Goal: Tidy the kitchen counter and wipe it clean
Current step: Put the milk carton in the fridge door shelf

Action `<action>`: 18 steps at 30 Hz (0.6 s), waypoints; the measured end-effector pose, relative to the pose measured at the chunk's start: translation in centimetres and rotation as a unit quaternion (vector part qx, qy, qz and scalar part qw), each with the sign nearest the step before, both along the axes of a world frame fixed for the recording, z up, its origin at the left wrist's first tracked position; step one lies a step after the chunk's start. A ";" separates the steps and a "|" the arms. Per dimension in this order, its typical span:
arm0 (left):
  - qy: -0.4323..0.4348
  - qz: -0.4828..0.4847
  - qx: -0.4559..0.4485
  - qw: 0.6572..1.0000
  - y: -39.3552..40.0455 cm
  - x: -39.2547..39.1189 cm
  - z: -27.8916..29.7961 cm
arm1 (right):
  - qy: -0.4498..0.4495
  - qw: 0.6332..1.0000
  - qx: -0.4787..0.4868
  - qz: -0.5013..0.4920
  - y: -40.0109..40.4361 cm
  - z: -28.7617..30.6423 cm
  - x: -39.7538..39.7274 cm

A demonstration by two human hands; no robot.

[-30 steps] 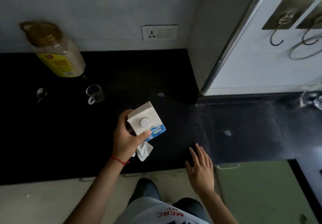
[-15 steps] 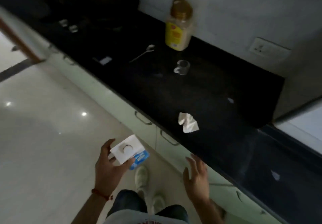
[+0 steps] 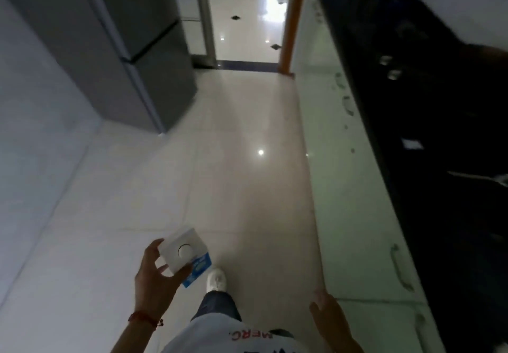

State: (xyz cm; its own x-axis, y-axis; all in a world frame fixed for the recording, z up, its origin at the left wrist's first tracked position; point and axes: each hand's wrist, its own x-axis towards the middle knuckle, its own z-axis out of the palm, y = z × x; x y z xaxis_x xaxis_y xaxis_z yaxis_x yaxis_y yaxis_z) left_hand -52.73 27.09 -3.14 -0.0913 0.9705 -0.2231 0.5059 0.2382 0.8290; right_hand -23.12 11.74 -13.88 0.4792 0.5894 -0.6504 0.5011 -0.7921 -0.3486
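My left hand (image 3: 154, 275) grips the carton (image 3: 187, 256) over the floor, away from the counter (image 3: 439, 138); my right hand (image 3: 328, 317) hangs loose, empty. I'm clearing it away; next it needs a bin or the fridge (image 3: 132, 50).

open floor (image 3: 242, 160) ahead between fridge (image 3: 115, 50) and counter (image 3: 445, 132)
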 end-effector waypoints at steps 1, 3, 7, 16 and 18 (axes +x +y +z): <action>0.006 0.025 -0.007 1.000 0.9 -1.6 -0.3 | 0.004 1.000 -0.006 0.003 2.1 -0.1 -0.4; 0.012 0.066 -0.021 0.998 2.8 -4.4 -0.7 | 0.010 1.000 -0.017 0.010 6.4 -0.2 -1.3; 0.018 0.103 -0.020 0.994 7.9 -8.2 -1.0 | 0.009 1.000 0.000 0.001 14.7 -0.1 -3.5; -0.009 0.093 -0.006 0.996 22.2 -10.3 -0.6 | 0.009 0.993 0.018 0.115 31.0 -0.7 -6.9; -0.015 0.102 0.002 0.995 25.5 -10.4 -0.7 | 0.009 0.994 0.011 0.106 34.5 -1.0 -7.1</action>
